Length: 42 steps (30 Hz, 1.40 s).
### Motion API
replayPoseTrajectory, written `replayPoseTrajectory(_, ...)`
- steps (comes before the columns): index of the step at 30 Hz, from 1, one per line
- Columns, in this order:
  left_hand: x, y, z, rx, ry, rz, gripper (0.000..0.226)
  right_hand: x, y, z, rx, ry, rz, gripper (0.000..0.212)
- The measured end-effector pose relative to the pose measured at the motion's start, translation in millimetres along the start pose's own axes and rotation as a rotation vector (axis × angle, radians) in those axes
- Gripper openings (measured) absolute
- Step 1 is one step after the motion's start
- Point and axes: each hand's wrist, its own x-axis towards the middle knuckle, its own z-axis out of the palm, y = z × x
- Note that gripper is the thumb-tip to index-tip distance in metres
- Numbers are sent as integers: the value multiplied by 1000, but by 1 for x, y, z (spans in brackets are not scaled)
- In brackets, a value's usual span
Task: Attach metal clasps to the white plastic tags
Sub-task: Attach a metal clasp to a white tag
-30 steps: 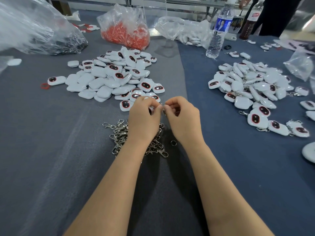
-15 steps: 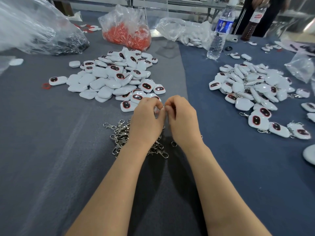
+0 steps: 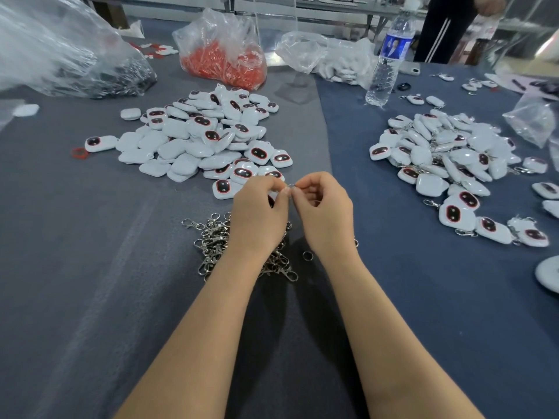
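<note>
My left hand (image 3: 257,216) and my right hand (image 3: 325,211) meet fingertip to fingertip at the table's middle, above a heap of metal clasps (image 3: 211,237). Between the fingertips shows a small metal ring (image 3: 291,186), pinched by my right hand. My left hand grips a white tag (image 3: 271,197), mostly hidden in its curled fingers. A pile of white tags without clasps (image 3: 196,140) lies just beyond on the grey cloth. Tags with clasps attached (image 3: 444,152) are heaped at the right on the blue cloth.
A loose ring (image 3: 307,254) lies by my right wrist. At the back stand a bag of red parts (image 3: 223,62), a large clear bag (image 3: 60,55), a bag of white parts (image 3: 329,62) and a water bottle (image 3: 388,58). A person (image 3: 444,28) stands at far right.
Both hands stay together over the clasps, with the fingers shifting slightly as they work the ring and tag. The person at the back has moved a little.
</note>
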Motion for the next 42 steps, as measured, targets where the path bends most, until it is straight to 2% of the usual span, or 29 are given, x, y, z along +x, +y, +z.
replayPoseTrajectory(16, -1, 0, 0, 49, 5, 40, 8, 0, 2, -1, -69, -25, -71, 12)
replayPoseTrajectory(22, 0, -1, -1, 80, -9, 48, 10, 2, 3, -2, -94, -135, -36, 22)
replayPoseTrajectory(29, 3, -3, -9, 20, -106, 5, 11, 1, 2, -6, -128, -157, -148, 20)
replayPoseTrajectory(32, 5, -2, -17, -70, -164, -15, 11, 3, 4, -10, -152, -123, -127, 22)
replayPoseTrajectory(35, 4, 0, -23, -238, -168, -35, 21, 6, 6, -12, -154, -90, -82, 27)
replayPoseTrajectory(37, 3, 2, -22, -287, -168, -49, 18, 6, 6, -11, -155, -105, -75, 24)
replayPoseTrajectory(42, 2, -1, -16, -200, -237, -93, 16, 4, 4, -10, -162, -127, -122, 18)
